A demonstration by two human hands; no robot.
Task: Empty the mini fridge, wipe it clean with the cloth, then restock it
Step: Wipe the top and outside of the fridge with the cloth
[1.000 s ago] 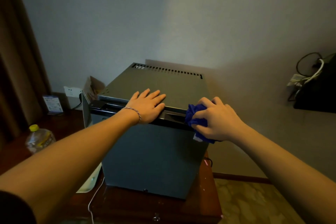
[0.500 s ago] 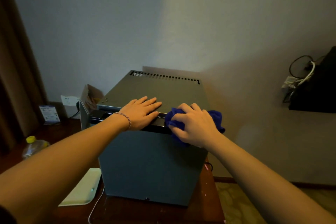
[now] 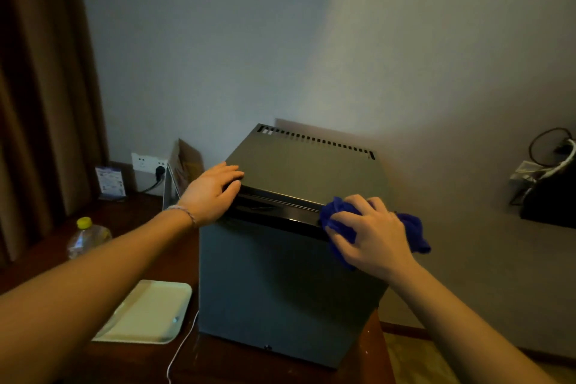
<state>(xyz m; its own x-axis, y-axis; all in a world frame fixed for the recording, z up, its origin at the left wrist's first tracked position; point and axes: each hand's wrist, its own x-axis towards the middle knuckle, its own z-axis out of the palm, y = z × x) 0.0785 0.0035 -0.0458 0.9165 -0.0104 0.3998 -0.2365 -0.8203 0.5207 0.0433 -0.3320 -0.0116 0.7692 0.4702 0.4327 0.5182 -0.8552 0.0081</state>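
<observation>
The dark grey mini fridge [image 3: 280,284] stands on a wooden table with its door closed. My left hand [image 3: 212,193] rests flat on the front left corner of its top, fingers straight. My right hand [image 3: 371,235] grips the bunched blue cloth [image 3: 411,232] and presses it against the black strip along the top front edge, near the right corner. The fridge's inside is hidden.
A pale tray [image 3: 146,312] lies on the table [image 3: 131,362] left of the fridge, with a thin white cable beside it. A yellow-capped bottle [image 3: 88,235] stands further left. A wall socket [image 3: 149,164], a card and brown curtains are behind. Dark gear with cables sits at right [image 3: 551,193].
My right hand has slid the blue cloth to the right along the top front edge. My left hand has shifted left toward the corner. The camera has turned slightly.
</observation>
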